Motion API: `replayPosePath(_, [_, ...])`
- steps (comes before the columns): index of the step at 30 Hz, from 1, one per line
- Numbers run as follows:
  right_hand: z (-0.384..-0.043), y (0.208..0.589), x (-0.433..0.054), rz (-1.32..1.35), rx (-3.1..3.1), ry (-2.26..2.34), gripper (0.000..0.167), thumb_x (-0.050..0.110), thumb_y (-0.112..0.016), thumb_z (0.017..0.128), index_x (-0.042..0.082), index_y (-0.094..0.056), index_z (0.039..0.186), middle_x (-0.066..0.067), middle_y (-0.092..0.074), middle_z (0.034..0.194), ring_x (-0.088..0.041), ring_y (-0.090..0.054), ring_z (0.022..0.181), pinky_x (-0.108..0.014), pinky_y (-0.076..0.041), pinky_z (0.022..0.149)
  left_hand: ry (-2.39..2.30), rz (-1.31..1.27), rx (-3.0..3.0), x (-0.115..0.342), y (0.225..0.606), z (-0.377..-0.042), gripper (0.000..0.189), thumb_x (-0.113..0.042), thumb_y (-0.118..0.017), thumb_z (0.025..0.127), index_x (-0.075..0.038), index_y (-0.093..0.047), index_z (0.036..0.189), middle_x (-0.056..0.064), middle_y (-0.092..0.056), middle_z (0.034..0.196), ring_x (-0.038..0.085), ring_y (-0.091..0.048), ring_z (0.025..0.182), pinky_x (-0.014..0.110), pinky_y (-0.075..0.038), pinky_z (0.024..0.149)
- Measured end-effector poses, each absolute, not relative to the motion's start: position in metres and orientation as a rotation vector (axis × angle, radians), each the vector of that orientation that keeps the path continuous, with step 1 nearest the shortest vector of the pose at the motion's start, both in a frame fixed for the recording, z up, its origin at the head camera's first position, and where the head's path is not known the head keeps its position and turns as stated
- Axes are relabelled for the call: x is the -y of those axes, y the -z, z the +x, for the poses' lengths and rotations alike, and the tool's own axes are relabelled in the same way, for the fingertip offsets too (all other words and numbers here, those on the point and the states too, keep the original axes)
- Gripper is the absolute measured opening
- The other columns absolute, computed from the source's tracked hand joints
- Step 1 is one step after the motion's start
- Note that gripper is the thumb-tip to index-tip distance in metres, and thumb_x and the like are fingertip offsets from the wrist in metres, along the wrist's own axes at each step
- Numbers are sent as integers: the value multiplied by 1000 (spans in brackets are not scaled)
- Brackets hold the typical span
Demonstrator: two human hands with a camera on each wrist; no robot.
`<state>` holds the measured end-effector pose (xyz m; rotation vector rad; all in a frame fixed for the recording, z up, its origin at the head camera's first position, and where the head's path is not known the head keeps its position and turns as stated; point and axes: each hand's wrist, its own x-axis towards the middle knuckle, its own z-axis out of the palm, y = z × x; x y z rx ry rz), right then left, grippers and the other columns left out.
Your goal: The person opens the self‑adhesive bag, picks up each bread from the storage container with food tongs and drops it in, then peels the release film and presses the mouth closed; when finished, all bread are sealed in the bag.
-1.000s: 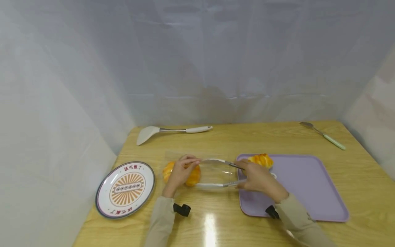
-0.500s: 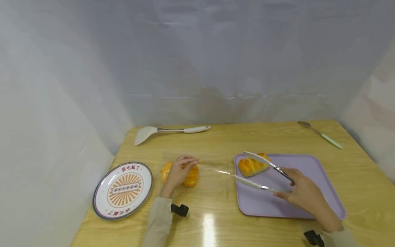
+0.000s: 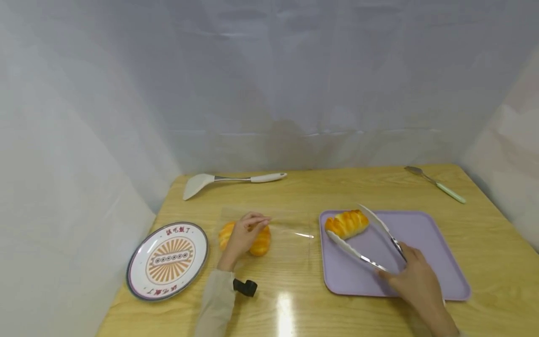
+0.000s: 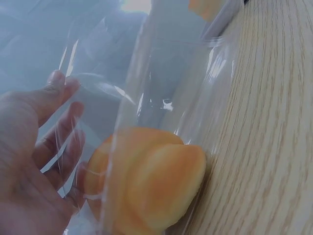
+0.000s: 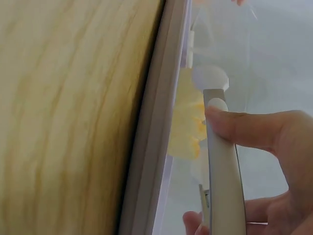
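My left hand (image 3: 243, 236) pinches the upper layer of a clear plastic bag (image 4: 161, 83) between thumb and forefinger, lifting it. Inside the bag lies a golden bread roll (image 4: 161, 186), partly behind the hand in the head view. In my right hand (image 3: 418, 283) is a pair of tongs (image 3: 355, 253) with white tips, its handle under the thumb in the right wrist view. The tongs' arms are spread on either side of a second bread roll (image 3: 347, 224), which rests at the left back corner of the purple tray (image 3: 404, 234).
A white patterned plate (image 3: 139, 276) stands at the left of the wooden table (image 3: 261, 304). Along the back lies a white spatula (image 3: 267, 178). A small server with a green handle (image 3: 450, 192) lies at the far right. Pale sheeting hangs behind and at both sides.
The right hand has drawn the tongs out of the bag, moved right over the tray, and brought their spread tips around the second bread roll. My left hand keeps holding the bag.
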<state>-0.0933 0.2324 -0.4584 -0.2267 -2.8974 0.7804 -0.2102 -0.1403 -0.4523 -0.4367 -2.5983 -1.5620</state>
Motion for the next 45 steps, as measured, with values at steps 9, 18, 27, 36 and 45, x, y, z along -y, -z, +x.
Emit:
replayPosePath(9, [-90, 459, -247, -273, 2940, -797, 100, 43, -84, 70, -15, -38, 137, -43, -44, 129, -62, -46, 113, -70, -42, 89, 1514, -456, 2579, 141, 459, -215, 22, -10, -60, 96, 2, -72, 110, 16, -66, 113, 31, -60, 110, 45, -51, 96])
replayPosePath(18, [-97, 457, -245, -248, 2987, -731, 96, 45, -81, 72, -14, -40, 135, -43, -47, 125, -62, -49, 110, -68, -47, 83, 1558, -449, 2593, 143, 462, -216, 25, -19, -62, 96, -3, -72, 112, 11, -66, 116, 27, -60, 111, 42, -51, 97])
replayPosePath(27, [-100, 456, -247, -215, 2949, -716, 93, 44, -82, 70, -12, -45, 134, -40, -51, 123, -60, -52, 107, -67, -47, 81, 1525, -488, 2593, 145, 460, -217, 25, -26, -63, 96, -10, -73, 112, 7, -68, 114, 24, -63, 107, 39, -53, 94])
replayPosePath(36, [-96, 444, -234, -18, 2908, -752, 94, 49, -86, 66, -7, -52, 134, -31, -58, 120, -33, -63, 88, -50, -53, 72, 1580, -445, 2574, 145, 461, -215, 23, -23, -65, 94, -11, -72, 112, 7, -69, 115, 15, -60, 95, 23, -51, 85])
replayPosePath(45, [-103, 432, -211, 292, 2786, -627, 86, 37, -92, 57, 2, -59, 129, -14, -66, 119, -21, -64, 80, -30, -48, 56, 1596, -471, 2555, 146, 462, -215, 22, -24, -64, 95, -8, -75, 105, 8, -68, 110, 24, -63, 105, 43, -53, 96])
